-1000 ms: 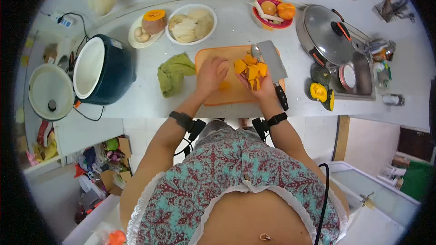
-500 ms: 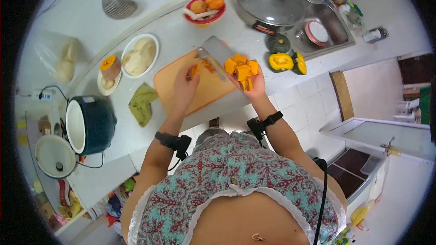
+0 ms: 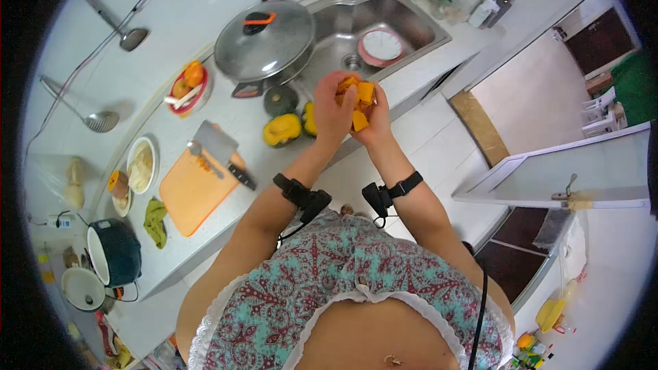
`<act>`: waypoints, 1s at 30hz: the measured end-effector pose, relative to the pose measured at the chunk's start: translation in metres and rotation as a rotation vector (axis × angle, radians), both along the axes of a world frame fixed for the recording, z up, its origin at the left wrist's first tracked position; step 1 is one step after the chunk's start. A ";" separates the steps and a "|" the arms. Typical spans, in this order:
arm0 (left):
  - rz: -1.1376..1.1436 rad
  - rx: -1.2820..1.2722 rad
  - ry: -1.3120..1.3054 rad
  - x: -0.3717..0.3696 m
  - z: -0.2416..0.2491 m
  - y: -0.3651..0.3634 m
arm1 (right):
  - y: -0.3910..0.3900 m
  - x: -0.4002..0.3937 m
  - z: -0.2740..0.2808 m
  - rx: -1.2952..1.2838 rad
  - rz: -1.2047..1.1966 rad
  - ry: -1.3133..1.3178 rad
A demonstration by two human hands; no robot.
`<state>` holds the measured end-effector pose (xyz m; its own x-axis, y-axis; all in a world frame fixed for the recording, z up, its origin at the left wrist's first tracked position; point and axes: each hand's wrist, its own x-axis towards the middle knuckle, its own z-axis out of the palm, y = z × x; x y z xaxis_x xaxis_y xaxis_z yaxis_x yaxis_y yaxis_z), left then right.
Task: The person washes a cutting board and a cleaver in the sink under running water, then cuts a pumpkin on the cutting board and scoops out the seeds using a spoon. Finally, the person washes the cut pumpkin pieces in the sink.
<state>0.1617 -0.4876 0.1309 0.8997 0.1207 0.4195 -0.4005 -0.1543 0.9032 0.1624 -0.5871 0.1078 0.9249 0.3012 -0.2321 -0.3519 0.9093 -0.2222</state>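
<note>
Pumpkin chunks [image 3: 358, 101], cut and orange, are gathered in a heap between both hands above the counter edge, just in front of the sink [image 3: 411, 24]. Left hand [image 3: 334, 113] is cupped and curled over the near side of the heap, fingers closed against the pieces. Right hand [image 3: 375, 120] is cupped under and beside the heap, fingers bent around it. Both hands press together; the 2 palms form 1 bowl.

Nearby: a lidded pan [image 3: 266, 35] stands left of the sink, and a round dish [image 3: 381, 45] lies in the basin. 2 pumpkin halves [image 3: 282, 129] and a dark green piece [image 3: 280, 100] rest on the counter just left of the hands. The orange cutting board [image 3: 193, 192], with a cleaver [image 3: 219, 147] across its far end, lies well apart to the left.

Assessment: the heap sits high and loose, with 1 chunk low at the front. Keeping the heels of the palms touching and the load level appears advisable; any gap would likely let pieces fall to the floor.
</note>
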 end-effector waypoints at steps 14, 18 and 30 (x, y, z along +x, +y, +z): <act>-0.322 -0.117 -0.025 0.201 -0.017 -0.233 | -0.244 0.177 -0.012 0.064 -0.213 -0.004; -0.398 -0.293 0.138 0.262 0.013 -0.260 | -0.290 0.249 -0.014 0.171 -0.024 -0.171; -0.058 -0.205 0.313 0.464 -0.041 -0.253 | -0.319 0.409 -0.025 0.437 0.255 -0.040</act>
